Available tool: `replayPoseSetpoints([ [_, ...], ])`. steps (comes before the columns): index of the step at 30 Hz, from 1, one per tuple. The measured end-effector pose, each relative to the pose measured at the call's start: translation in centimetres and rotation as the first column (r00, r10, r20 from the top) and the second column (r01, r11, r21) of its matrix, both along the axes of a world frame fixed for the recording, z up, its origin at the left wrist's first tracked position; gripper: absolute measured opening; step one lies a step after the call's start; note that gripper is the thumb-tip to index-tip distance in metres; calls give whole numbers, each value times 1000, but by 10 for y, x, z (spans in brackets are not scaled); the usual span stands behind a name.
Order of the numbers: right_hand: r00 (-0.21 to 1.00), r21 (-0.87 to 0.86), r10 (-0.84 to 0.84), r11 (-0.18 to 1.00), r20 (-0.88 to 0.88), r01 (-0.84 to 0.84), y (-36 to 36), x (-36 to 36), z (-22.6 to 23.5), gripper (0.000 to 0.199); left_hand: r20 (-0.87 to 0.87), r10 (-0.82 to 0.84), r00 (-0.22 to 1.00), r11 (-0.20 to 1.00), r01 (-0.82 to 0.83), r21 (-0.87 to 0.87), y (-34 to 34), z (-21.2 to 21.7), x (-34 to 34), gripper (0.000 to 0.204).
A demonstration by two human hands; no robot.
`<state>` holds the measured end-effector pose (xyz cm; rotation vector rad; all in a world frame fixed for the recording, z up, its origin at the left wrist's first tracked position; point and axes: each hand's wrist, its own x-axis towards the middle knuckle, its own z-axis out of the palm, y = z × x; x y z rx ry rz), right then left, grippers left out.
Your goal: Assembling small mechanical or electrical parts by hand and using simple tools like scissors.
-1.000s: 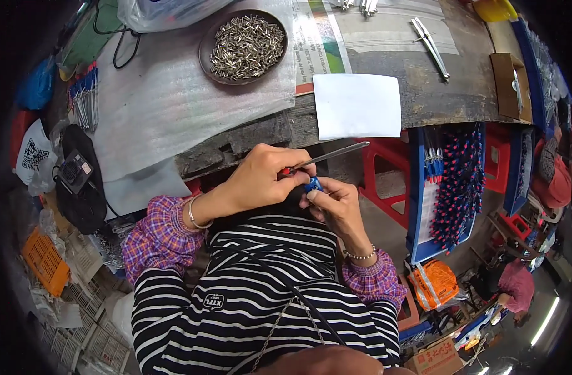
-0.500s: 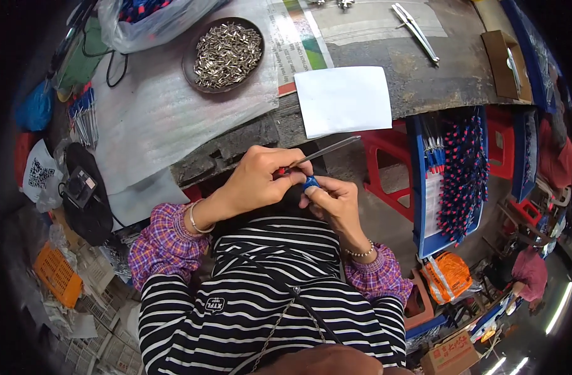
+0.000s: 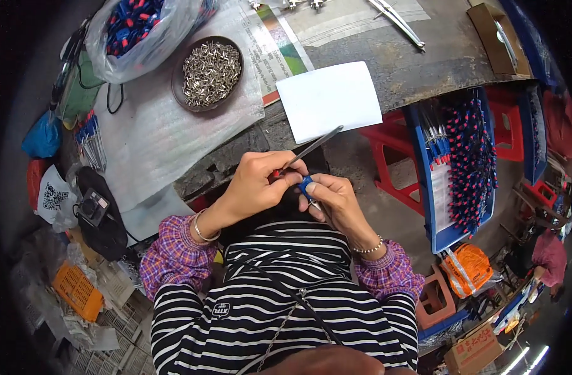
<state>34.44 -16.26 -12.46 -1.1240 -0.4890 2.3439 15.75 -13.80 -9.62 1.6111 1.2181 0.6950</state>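
Observation:
My left hand (image 3: pixel 261 182) is closed around a slim tool with a metal shaft (image 3: pixel 318 145) and a bit of red at its gripped end. The shaft points up and right, toward the white sheet. Close beside it, my right hand (image 3: pixel 337 199) pinches a small blue handle-like piece (image 3: pixel 305 185) between thumb and fingers. A thin metal part shows just below that piece. Both hands meet in front of my striped top, near the table edge, and the fingers hide most of what they grip.
On the table (image 3: pixel 436 62) are a bowl of small metal pins (image 3: pixel 175 87), a bag of blue and red pieces (image 3: pixel 105 62), a white sheet (image 3: pixel 330 100) and metal tools (image 3: pixel 398 25). At right, a blue tray (image 3: pixel 445 245) of blue-red handled pieces stands by a red stool (image 3: pixel 380 150).
The view has shifted slightly, so the table items sit further left. The blue piece shows more between my right fingers, with a metal part below it. Both grips stay closed.

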Motion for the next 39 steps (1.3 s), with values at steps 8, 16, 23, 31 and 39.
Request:
replayPoseSetpoints([
  [8,986,170,168,972,-22,-161,15,23,4,38,-28,28,999,999,-29,-35,8,11,3,10],
  [16,994,281,80,954,80,-100,34,42,15,36,-165,31,986,999,-25,39,38,39,0,23],
  [23,837,648,-405,757,367,82,56,66,26,36,-338,119,934,968,-34,247,93,47,10,24],
  [31,850,665,-400,742,342,82,68,60,23,37,-425,53,904,980,35,195,99,38,5,24],
  [39,837,631,-483,740,259,232,58,57,16,34,-382,122,916,956,-5,295,93,38,1,24],
])
